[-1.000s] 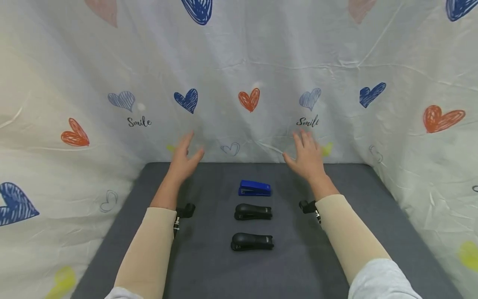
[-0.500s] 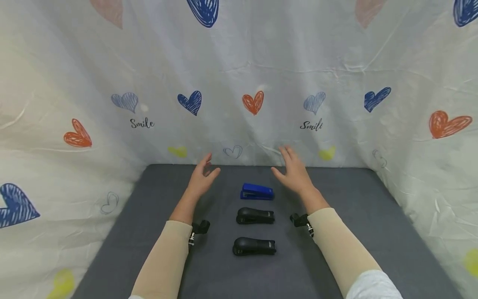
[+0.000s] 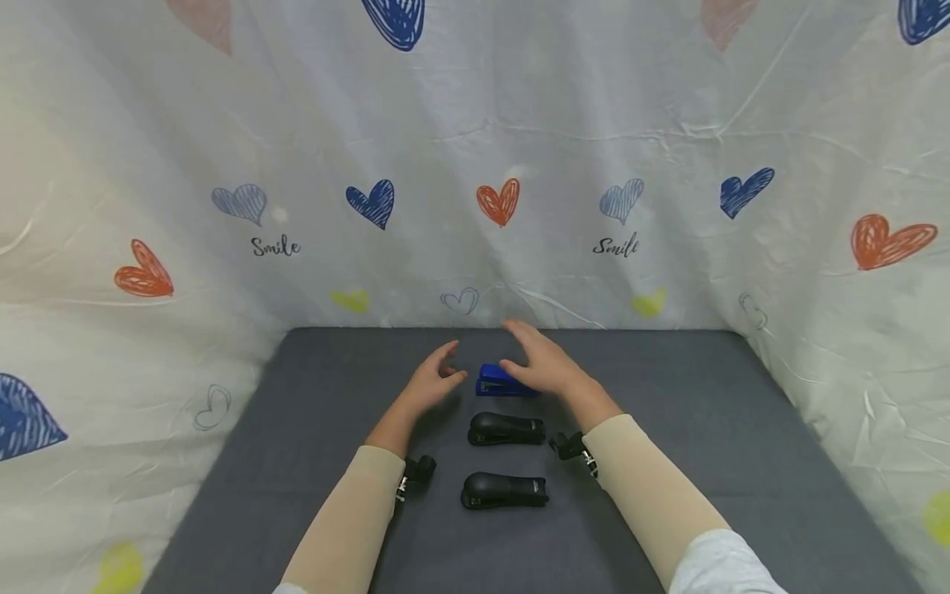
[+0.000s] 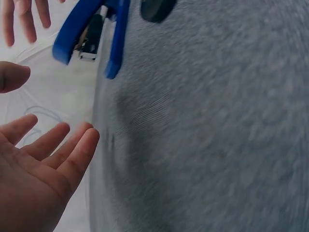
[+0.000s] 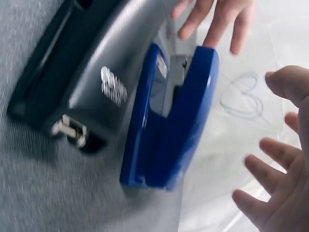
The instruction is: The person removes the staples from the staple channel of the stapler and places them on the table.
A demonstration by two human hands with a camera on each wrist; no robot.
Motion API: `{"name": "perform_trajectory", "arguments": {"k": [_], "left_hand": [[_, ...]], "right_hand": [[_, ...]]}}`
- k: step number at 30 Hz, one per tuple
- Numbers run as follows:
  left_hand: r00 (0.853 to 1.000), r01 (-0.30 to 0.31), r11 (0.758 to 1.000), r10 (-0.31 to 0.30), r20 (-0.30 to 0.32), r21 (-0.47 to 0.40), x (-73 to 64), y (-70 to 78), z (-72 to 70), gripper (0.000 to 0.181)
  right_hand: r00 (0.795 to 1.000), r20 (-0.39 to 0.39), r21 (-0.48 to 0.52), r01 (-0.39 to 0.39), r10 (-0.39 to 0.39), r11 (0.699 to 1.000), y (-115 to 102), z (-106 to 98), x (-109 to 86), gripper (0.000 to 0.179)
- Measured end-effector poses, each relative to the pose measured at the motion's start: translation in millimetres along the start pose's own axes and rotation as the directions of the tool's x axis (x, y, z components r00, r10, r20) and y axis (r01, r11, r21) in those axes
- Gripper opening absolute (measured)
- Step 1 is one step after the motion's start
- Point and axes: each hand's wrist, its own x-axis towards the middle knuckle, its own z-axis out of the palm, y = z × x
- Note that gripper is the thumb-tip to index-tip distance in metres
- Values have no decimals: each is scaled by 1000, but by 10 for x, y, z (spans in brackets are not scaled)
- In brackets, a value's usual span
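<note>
A blue stapler (image 3: 499, 383) lies at the far end of a column of three staplers, partly hidden in the head view by my right hand (image 3: 545, 367). That hand hangs over its right end, fingers spread and holding nothing. Just left of the blue stapler is my left hand (image 3: 433, 381), its fingers loosely bent and apart from it. The left wrist view has the blue stapler (image 4: 91, 36) beyond the left palm (image 4: 36, 169). In the right wrist view a gap shows between the blue stapler (image 5: 171, 121) and my right fingers (image 5: 270, 169).
Two black staplers lie nearer me, a middle one (image 3: 506, 429) and a front one (image 3: 505, 490). They rest on a dark grey tabletop (image 3: 668, 495). A white curtain (image 3: 430, 124) printed with hearts stands behind the table and along its sides. Each wrist carries a small camera.
Both hands have come inward and lower, from far out on either side to close around the blue stapler. All three staplers stay where they were.
</note>
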Motion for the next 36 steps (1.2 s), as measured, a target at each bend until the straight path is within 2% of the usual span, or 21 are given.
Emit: {"name": "perform_trajectory", "arguments": {"k": [5, 9, 14, 21, 31, 36], "left_hand": [[999, 0, 999, -2, 49, 45, 35, -40, 102, 64], [994, -47, 994, 36, 107, 95, 57, -80, 189, 64], [983, -106, 980, 78, 166, 167, 77, -77, 296, 57], [985, -115, 951, 73, 153, 285, 141, -76, 347, 19], [981, -133, 949, 86, 174, 284, 137, -94, 322, 23], [981, -134, 951, 87, 173, 279, 139, -79, 320, 24]], "right_hand": [[993, 117, -26, 17, -14, 1000, -78, 126, 49, 60], [985, 171, -36, 5, 1, 999, -140, 204, 71, 52], [983, 184, -105, 7, 13, 994, -200, 280, 120, 44], [977, 204, -200, -12, 54, 980, -257, 341, 198, 32], [977, 205, -193, -21, 62, 981, -286, 354, 201, 32], [983, 174, -130, -28, 51, 991, -240, 313, 177, 33]]}}
